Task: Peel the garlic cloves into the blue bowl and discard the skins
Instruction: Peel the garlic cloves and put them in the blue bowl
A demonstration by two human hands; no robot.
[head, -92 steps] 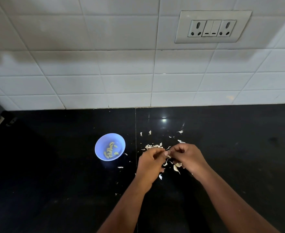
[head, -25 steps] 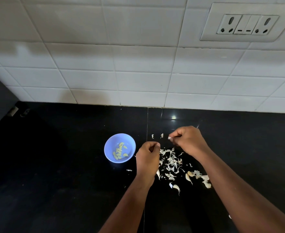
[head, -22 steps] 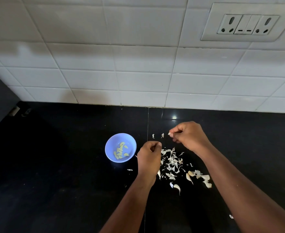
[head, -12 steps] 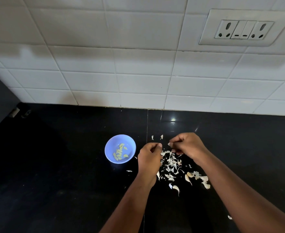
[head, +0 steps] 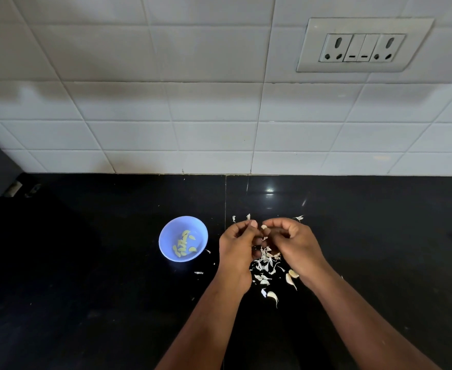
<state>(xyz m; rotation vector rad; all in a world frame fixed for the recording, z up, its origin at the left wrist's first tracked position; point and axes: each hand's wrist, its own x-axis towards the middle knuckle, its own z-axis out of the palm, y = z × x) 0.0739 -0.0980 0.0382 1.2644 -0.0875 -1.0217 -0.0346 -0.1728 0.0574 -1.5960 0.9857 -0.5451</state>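
A small blue bowl [head: 183, 238] holding several peeled yellowish garlic cloves [head: 183, 243] stands on the black counter, left of my hands. My left hand [head: 236, 248] and my right hand [head: 293, 243] meet fingertip to fingertip above a heap of white garlic skins [head: 266, 264]. Between the fingertips a small pale garlic clove [head: 264, 227] is pinched; most of it is hidden by the fingers. Unpeeled cloves [head: 272, 295] lie on the counter near my right wrist.
The black stone counter [head: 99, 276] runs back to a white tiled wall [head: 192, 102] with a socket plate [head: 363, 45] at upper right. Loose skin flakes [head: 247, 217] lie scattered behind my hands. A dark object edge shows at far left.
My right hand has come back down from behind the skin heap to meet my left hand. The two now close together on the clove. The bowl has not moved.
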